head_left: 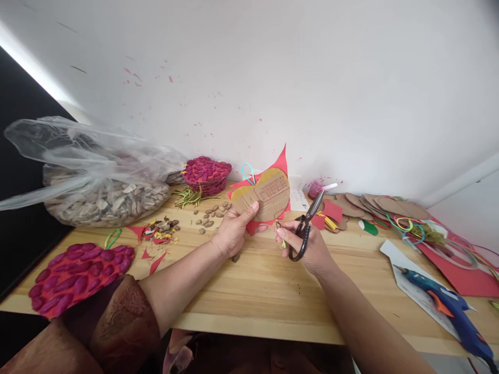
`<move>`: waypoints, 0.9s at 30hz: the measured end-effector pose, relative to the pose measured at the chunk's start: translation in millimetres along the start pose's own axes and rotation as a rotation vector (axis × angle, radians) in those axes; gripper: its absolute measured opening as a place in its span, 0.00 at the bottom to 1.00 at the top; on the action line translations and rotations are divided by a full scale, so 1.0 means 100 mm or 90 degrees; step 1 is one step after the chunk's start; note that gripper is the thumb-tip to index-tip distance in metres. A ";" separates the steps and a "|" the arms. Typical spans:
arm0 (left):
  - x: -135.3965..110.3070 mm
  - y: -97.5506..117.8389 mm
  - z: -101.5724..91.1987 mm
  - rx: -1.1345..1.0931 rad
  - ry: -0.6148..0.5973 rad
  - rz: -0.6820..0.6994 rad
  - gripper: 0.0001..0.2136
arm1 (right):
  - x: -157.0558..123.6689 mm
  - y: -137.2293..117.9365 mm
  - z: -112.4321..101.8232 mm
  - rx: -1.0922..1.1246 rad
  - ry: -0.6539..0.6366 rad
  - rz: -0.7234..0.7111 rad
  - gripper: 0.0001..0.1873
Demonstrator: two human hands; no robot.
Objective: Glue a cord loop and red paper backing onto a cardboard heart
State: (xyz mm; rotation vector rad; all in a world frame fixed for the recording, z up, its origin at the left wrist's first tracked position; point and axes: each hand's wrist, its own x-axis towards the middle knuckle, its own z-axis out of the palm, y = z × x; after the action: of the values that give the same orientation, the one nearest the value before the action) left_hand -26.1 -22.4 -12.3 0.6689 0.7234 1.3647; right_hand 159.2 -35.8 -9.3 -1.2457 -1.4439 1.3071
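My left hand (236,228) is closed on the lower edge of a cardboard heart (268,195), its thumb across the printed face. Red paper (279,161) sticks out behind the heart in jagged points, and a light blue loop (248,171) stands at its top. My right hand (298,244) is closed around black-handled scissors (306,223), blades pointing up and away to the right. Its fingertips also pinch a small bit with yellow-green strands (284,243), close to the heart's lower right edge; the exact kind is hard to make out.
At left are a plastic bag of brown pieces (109,200), a magenta-studded heart (78,275), scraps (159,231) and loose seeds (210,215). A stack of magenta-studded pieces (206,174) stands behind. At right are cardboard shapes (384,205), coloured cords (413,226) and a blue glue gun (440,298).
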 end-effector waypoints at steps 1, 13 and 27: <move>0.00 -0.01 0.00 0.002 -0.003 0.009 0.21 | 0.00 0.00 0.00 0.001 -0.001 0.001 0.18; -0.07 -0.01 0.00 0.254 -0.089 0.173 0.10 | -0.01 -0.01 0.04 0.027 0.019 -0.033 0.22; -0.15 0.27 -0.04 0.241 -0.367 -0.042 0.21 | 0.06 0.02 -0.04 0.055 0.098 -0.010 0.18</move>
State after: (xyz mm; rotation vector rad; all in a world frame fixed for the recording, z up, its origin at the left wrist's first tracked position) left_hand -46.9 -35.3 7.3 1.2619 0.5275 0.9065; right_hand 162.2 -28.9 -10.9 -1.2469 -1.2731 1.2232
